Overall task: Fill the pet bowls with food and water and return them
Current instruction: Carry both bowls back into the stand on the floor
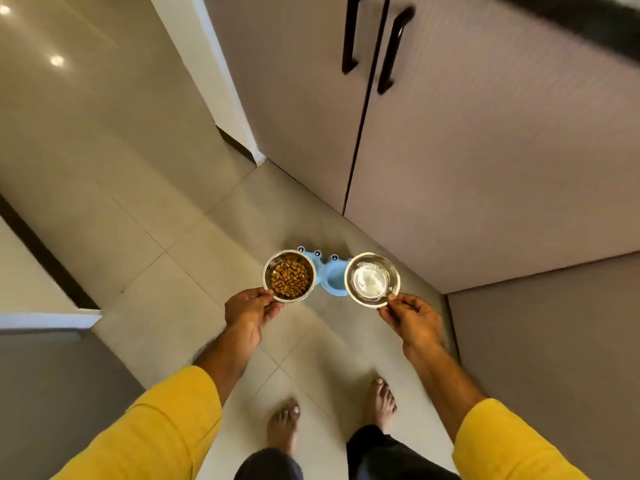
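floor [194, 237]: pale glossy tiles, ceiling-light glare at far left.
cabinet [485, 150]: two beige doors, dark vertical handles [394, 50], top right of the head view; base meets the floor just behind the stand.
sleeves [156, 427]: yellow, both forearms reaching forward and down.
feet [284, 424]: bare, on the tiles, near the bottom edge; dark trousers above them.
stand [330, 275]: light blue plastic, on the floor by the cabinet, small cartoon eyes along its far edge. Mostly hidden behind the two bowls; only the middle part shows between them. Can't tell what's in its wells.
food bowl [289, 276]: steel, round, level. Holds brown kibble covering the bottom, well below the rim. Over the stand's left end; can't tell if it is touching the stand or above it.
water bowl [372, 280]: steel, round, level. Clear water inside, bright reflection off the bottom. Over the stand's right end; contact with the stand also unclear.
left hand [247, 315]: pinches the near rim of the food bowl, thumb on top of the edge, fingers curled under.
right hand [412, 318]: pinches the near rim of the water bowl, thumb tip on the rim, fingers under.
bowl spacing: side by side, apart, blue stand visible in the gap.
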{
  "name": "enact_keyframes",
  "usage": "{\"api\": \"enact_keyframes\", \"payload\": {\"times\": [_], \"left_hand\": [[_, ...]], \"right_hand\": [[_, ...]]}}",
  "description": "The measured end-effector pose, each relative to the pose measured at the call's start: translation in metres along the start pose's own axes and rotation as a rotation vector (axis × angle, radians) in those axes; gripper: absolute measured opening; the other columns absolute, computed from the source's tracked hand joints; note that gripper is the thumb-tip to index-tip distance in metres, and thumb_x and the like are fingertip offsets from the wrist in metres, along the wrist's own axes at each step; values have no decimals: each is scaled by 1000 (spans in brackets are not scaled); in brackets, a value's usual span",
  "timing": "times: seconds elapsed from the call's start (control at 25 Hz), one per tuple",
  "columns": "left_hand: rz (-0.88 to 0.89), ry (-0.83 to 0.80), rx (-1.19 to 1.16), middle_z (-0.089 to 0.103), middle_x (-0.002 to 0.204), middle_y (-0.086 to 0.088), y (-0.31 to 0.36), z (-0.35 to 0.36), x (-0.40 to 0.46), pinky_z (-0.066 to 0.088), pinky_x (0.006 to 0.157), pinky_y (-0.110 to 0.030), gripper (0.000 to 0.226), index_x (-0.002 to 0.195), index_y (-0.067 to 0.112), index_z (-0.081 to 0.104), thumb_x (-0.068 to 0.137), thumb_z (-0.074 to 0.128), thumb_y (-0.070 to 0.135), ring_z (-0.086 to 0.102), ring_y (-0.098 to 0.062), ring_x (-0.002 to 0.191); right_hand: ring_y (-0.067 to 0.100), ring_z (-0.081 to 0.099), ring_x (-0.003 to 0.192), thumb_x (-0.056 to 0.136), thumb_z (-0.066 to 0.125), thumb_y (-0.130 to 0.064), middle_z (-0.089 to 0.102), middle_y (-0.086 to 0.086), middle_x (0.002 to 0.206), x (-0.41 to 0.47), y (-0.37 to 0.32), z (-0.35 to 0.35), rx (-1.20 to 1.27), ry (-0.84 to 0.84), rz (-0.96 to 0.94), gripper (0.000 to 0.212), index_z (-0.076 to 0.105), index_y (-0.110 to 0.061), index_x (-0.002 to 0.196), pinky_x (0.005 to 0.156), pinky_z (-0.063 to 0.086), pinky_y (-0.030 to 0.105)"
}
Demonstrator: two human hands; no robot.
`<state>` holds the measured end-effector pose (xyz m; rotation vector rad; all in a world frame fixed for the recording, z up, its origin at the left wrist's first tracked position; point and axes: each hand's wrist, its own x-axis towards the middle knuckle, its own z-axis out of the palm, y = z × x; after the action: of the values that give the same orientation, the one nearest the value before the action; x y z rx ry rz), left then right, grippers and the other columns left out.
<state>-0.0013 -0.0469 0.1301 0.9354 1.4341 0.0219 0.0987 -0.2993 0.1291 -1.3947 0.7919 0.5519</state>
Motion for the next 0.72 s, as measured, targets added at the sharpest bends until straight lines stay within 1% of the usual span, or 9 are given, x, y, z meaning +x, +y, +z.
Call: {"api": "enact_keyframes", "payload": {"times": [0.04, 0.12, 0.2, 0.28, 0.4, 0.52, 0.72], "left_hand": [[-12, -6, -5, 69, 89, -22, -10, 9, 31, 56, 44, -21, 11, 100, -2, 64, 89, 66, -5, 71, -23, 59], [-19, -22, -21, 67, 84, -21, -34, 30, 99, 56, 43, -21, 6, 91, -2, 62, 90, 64, -8, 67, -26, 64], [-21, -42, -21, 65, 78, -18, -56, 48, 157, 57, 44, -21, 16, 81, 2, 59, 90, 62, -10, 67, -22, 55], [-13, -67, -19, 65, 78, -18, -76, 62, 203, 58, 46, -22, 16, 81, 3, 59, 90, 61, -11, 68, -20, 50], [-2, -103, -52, 65, 86, -20, -100, 74, 260, 60, 51, -23, 12, 87, 0, 59, 89, 63, -11, 68, -28, 67], [18, -100, -57, 66, 90, -20, -115, 82, 297, 60, 50, -23, 12, 85, 1, 60, 89, 63, -10, 66, -29, 73], [25, -108, -65, 66, 84, -18, -132, 89, 323, 59, 49, -23, 12, 84, 0, 59, 91, 61, -10, 66, -28, 71]], "right_hand": [[27, 71, 74, 89, 71, 4, 70, 18, 89, 26, 18, 8, 6, 11, 10, 8, 67, -1, 93, 57, 62, 22], [29, 70, 76, 88, 71, 6, 70, 17, 85, 84, 60, 25, 16, 31, 10, 9, 67, 0, 93, 57, 63, 23], [29, 70, 75, 87, 72, 7, 70, 17, 85, 137, 96, 40, 6, 63, 13, 9, 68, 1, 92, 57, 63, 25], [27, 69, 72, 88, 72, 6, 69, 16, 83, 184, 127, 49, 7, 82, 9, 10, 67, -2, 86, 54, 61, 23], [25, 68, 69, 89, 70, 6, 67, 16, 82, 240, 164, 60, 43, 56, -11, 9, 67, -2, 85, 53, 60, 21], [26, 69, 71, 89, 71, 5, 68, 18, 85, 278, 191, 65, 42, 46, -19, 8, 67, -2, 86, 55, 61, 23], [28, 71, 73, 88, 72, 5, 70, 20, 90, 306, 217, 64, 40, 62, -9, 8, 68, -2, 87, 60, 63, 27]]}}
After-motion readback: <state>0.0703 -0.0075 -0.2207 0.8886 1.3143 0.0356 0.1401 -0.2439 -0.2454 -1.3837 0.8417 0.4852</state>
